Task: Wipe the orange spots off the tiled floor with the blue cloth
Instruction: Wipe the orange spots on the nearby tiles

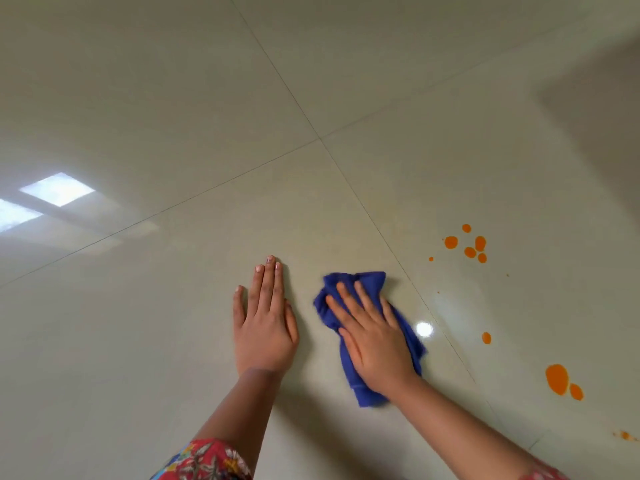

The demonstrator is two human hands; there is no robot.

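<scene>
Centre of the frame: right hand pressed flat on the cloth, fingers straight and spread, gripping nothing, only bearing down. Cloth bunched under the palm on a bare part of the floor, just left of a grout line. Left of it, close but apart: left hand flat on the tile, fingers straight and together, empty, probably serving as a prop.

Spots not yet touched, all right of the cloth: a cluster right of centre, a lone spot lower down, two larger blobs toward the lower right, a faint smear at the right edge.

Step in hand, at a guess: carrying the cloth rightward to the first spots. To do it well:

- Slide across the grout line with even pressure, palm over the thick of the cloth.
- Cover each spot whole before dragging.
- Take the lone spot first, as the nearest, then the cluster, then the blobs.
- Pull inward toward the cloth's middle rather than push outward, to avoid streaking orange over clean tile.
- Refold to a clean face once stained.
- Keep the left hand planted clear of the orange.
- Mind the fine specks beside the cluster, easy to miss on glossy tile.
</scene>
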